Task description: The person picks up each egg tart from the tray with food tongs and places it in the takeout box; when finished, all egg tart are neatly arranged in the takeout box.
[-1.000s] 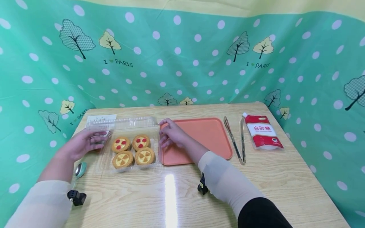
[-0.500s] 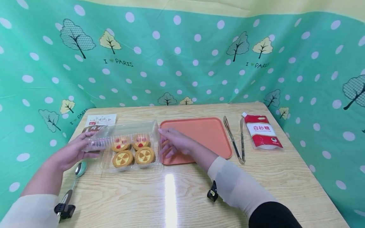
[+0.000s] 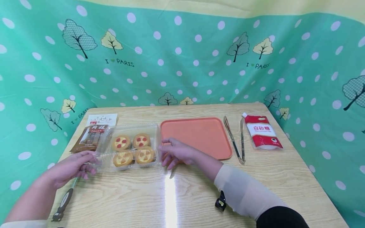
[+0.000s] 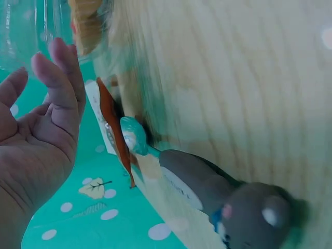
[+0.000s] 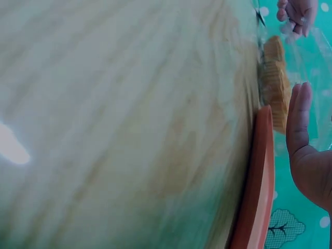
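Note:
A clear plastic clamshell container [image 3: 109, 167] holds several round egg tarts [image 3: 121, 143], the back ones topped with red pieces. Its hinged lid [image 3: 128, 152] leans forward above them, its front edge low over the front tarts. With bent fingers my left hand [image 3: 75, 167] grips the lid's left front corner; in the left wrist view that hand [image 4: 41, 119] shows its palm beneath the plastic. My right hand [image 3: 178, 152] touches the container's right side, and its fingers look straight in the right wrist view, where the hand [image 5: 306, 150] stands beside the plastic.
An orange tray [image 3: 199, 134] lies right of the container, partly under my right hand. Metal tongs [image 3: 242, 148] and a white sugar pouch [image 3: 260, 129] are farther right. At left lie a brown packet [image 3: 89, 137] and a spoon with a grey bear-shaped handle [image 3: 65, 201].
The lid has swung from standing open at the back down over the tarts. Both hands have come forward, toward the near side, along with it. The brown packet is now uncovered.

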A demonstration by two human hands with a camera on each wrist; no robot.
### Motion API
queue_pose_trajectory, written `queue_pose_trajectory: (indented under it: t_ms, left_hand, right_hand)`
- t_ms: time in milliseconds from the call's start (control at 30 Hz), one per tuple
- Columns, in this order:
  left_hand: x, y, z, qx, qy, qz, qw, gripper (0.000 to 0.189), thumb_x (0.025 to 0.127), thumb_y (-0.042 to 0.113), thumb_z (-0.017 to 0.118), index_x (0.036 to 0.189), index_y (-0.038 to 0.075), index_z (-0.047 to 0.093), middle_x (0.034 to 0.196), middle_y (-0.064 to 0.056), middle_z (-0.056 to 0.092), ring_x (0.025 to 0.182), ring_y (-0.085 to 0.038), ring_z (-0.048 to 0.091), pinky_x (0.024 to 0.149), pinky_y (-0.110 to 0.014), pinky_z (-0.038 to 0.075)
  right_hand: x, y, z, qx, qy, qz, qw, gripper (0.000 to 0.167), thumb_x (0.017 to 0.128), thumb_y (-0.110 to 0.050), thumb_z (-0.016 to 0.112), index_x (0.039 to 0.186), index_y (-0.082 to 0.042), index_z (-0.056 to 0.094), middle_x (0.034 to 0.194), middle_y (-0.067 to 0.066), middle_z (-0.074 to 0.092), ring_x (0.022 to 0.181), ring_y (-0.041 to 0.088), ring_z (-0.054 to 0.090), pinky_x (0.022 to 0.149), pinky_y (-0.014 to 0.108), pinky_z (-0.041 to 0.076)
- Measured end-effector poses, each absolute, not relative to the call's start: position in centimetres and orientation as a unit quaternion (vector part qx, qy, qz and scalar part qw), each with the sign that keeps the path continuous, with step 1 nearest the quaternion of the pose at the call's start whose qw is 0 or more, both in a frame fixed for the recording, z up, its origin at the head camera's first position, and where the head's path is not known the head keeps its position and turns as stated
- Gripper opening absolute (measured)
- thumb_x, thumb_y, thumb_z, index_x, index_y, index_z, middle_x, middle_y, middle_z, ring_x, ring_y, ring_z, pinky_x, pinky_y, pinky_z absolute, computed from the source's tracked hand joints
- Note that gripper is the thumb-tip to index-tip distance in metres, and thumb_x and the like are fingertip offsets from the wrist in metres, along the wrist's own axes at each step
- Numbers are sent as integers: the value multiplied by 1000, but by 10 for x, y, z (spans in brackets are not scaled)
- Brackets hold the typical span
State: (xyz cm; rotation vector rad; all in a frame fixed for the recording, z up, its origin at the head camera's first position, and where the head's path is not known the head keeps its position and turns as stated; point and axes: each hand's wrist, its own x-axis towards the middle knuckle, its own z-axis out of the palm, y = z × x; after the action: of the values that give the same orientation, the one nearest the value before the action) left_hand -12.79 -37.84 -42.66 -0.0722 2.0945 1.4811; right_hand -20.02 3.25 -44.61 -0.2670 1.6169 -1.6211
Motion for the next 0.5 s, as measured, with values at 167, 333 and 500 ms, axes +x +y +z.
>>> queue_pose_trajectory:
  t_ms: [167, 333, 500]
  left_hand:
    - [-119, -378, -431, -19, 765, 561, 316, 45, 106, 34, 42, 130, -4, 46, 109, -10, 59, 82, -18, 65, 69, -35, 59]
    - [-113, -376, -435, 5, 745, 573, 341, 36, 106, 30, 43, 118, -4, 52, 108, -11, 61, 78, -14, 65, 67, -33, 59]
    - [-110, -374, -437, 20, 726, 592, 348, 33, 106, 24, 45, 114, -6, 54, 105, -10, 65, 77, -12, 66, 68, -32, 60]
  right_hand:
    - [-189, 33, -452, -116, 631, -644, 417, 65, 98, -29, 60, 150, -11, 26, 110, 23, 64, 76, 30, 71, 62, 42, 61]
    - [-181, 31, -455, -115, 620, -652, 421, 42, 97, -16, 58, 133, -11, 36, 103, 22, 68, 72, 27, 72, 59, 39, 61]
    - [-176, 29, -457, -103, 615, -659, 421, 27, 96, -14, 59, 117, -7, 43, 96, 19, 69, 68, 24, 71, 57, 35, 60]
